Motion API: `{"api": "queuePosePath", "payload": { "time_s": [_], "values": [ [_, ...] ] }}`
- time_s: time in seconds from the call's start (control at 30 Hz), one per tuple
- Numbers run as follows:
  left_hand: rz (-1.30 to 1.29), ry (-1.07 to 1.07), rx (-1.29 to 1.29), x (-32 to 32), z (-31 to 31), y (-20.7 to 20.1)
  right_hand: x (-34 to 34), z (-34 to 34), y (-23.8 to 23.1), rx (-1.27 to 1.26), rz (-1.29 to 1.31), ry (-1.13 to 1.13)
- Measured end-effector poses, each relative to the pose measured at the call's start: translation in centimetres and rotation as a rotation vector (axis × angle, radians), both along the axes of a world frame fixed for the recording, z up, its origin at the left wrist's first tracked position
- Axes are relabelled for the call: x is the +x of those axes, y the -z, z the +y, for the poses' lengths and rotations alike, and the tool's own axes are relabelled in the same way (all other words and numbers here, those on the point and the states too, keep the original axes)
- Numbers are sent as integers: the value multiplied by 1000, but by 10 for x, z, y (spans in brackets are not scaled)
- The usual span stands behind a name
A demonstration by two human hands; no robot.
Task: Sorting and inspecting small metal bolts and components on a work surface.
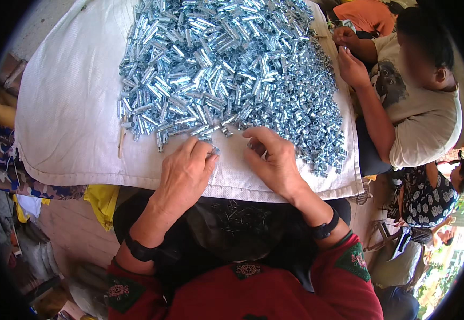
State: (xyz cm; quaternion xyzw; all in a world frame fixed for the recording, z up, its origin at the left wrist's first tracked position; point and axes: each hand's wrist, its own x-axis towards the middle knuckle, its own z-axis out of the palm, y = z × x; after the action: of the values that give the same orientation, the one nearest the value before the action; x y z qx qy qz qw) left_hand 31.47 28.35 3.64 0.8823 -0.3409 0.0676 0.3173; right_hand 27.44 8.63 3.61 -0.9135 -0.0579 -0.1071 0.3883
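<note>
A big heap of shiny zinc-coloured metal pieces [205,64] lies on a white woven sheet [72,106]. Longer slotted sleeves make up its left and middle, and short ring-like pieces [317,117] its right. At the near edge of the heap, my left hand [186,170] is closed, with a small metal sleeve [214,152] showing at its thumb and fingertips. My right hand [273,160] is beside the short pieces, its fingers bent toward the thumb. What those fingertips hold, if anything, is too small to name.
Thin dark pins lie in a dark cloth or bag [237,224] on my lap. A thin stick [121,141] rests left of the heap. A person in a pale shirt [424,128] sits at the right with hands raised by the sheet; others are farther back. Yellow cloth [102,205] hangs at left.
</note>
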Motion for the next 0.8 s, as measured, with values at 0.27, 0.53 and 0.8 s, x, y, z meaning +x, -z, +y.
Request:
{"api": "queuePosePath", "payload": {
  "time_s": [0.27,0.53,0.8],
  "values": [
    [1127,-2,-821,-7,-2,5,-21,8,-14,1025,560,-91],
    [1296,-24,-917,-9,-8,-5,-20,9,-10,1096,519,-113],
    [1224,103,-874,-12,-3,-1,-21,8,-11,1159,573,-106]
  ]
}}
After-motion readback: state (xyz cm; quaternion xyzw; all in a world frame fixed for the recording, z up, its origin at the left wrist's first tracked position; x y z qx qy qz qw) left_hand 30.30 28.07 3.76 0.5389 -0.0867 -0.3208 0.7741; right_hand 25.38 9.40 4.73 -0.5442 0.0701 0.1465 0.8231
